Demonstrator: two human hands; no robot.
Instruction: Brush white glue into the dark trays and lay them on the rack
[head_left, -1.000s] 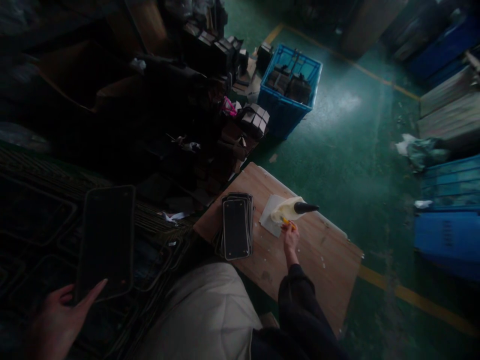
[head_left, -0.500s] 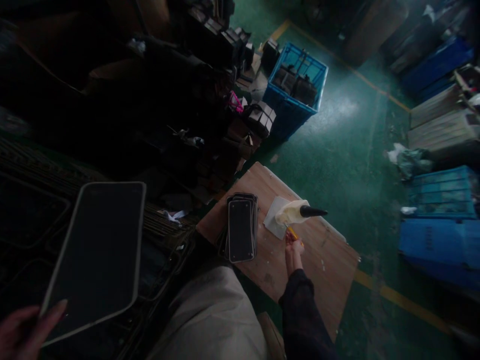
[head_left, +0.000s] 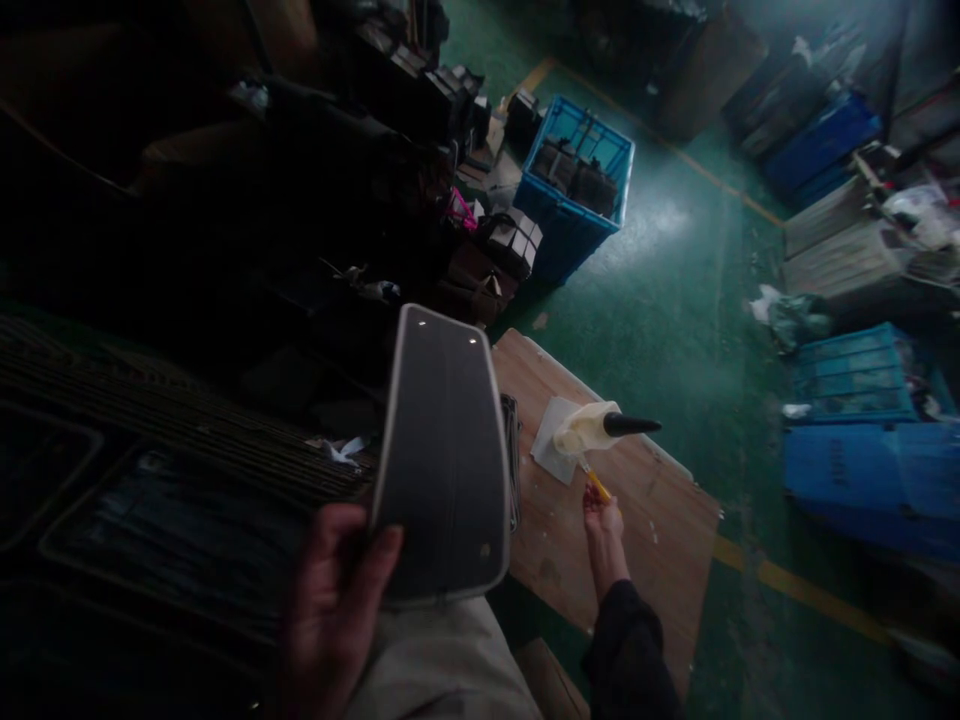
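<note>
l hand [head_left: 334, 590] grips dark panel [head_left: 442, 450] at its near-left corner, thumb on the face. panel is raised & tilted, light rim all round. stack [head_left: 514, 450] of similar panels sits btw the two hands, mostly hidden behind the held one. r hand [head_left: 602, 515] is out over board [head_left: 645, 540], fingers pinched shut on yellow handle [head_left: 598, 486]. just past r fingertips: cream tool [head_left: 589, 428] w/ black tip, on white sheet [head_left: 549, 452]. blue crate [head_left: 574, 195] well beyond both hands, on floor.
</note>
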